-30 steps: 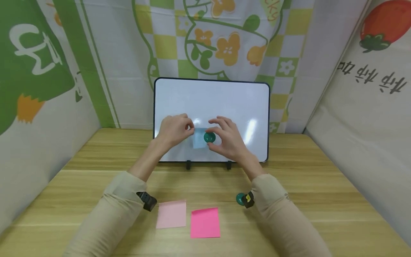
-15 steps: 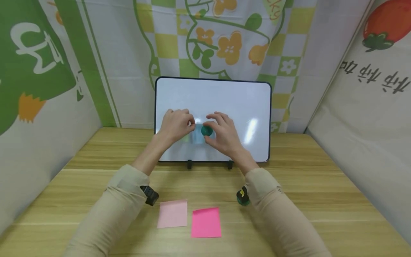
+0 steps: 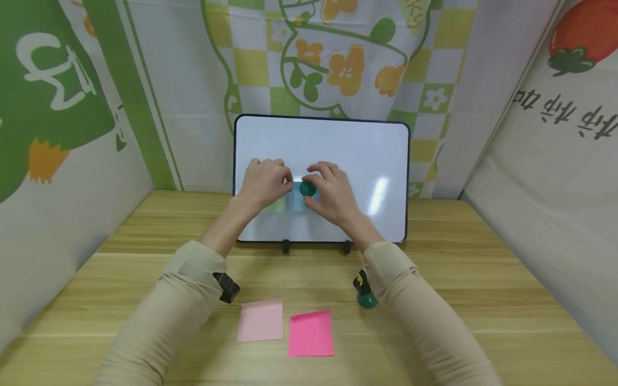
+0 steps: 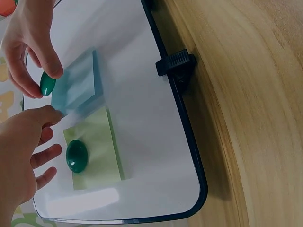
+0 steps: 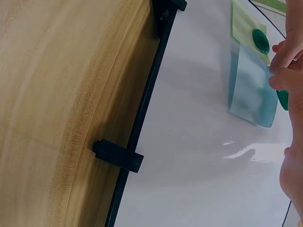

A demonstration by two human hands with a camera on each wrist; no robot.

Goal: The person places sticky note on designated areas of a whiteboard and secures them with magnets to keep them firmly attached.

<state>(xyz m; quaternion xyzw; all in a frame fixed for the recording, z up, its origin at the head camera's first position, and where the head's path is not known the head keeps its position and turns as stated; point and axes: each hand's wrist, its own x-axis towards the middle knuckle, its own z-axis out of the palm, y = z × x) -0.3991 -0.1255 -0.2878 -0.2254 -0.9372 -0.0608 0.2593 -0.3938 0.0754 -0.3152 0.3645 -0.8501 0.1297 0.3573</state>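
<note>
My left hand [image 3: 264,182] pinches a corner of a light blue sticky note [image 4: 78,82] in front of the whiteboard [image 3: 338,145]. Between thumb and fingertips my right hand [image 3: 333,194] holds a round green magnet [image 3: 308,188], close by the note's upper edge. In the left wrist view the note's free edge casts a shadow on the board. Beside it, a pale green sticky note [image 4: 102,163] lies on the board under another green magnet [image 4: 76,156]. My left hand mostly hides that note in the head view.
Black stand clips [image 3: 286,246] support the board's lower edge on the wooden table [image 3: 309,273]. Nearer to me lie a light pink sticky note [image 3: 260,321] and a bright pink one [image 3: 311,334]. A further green magnet [image 3: 367,300] sits by my right wrist strap.
Both hands have moved up and slightly left across the board, carrying the blue sticky note and the green magnet. More of the pale green note shows below my left hand.
</note>
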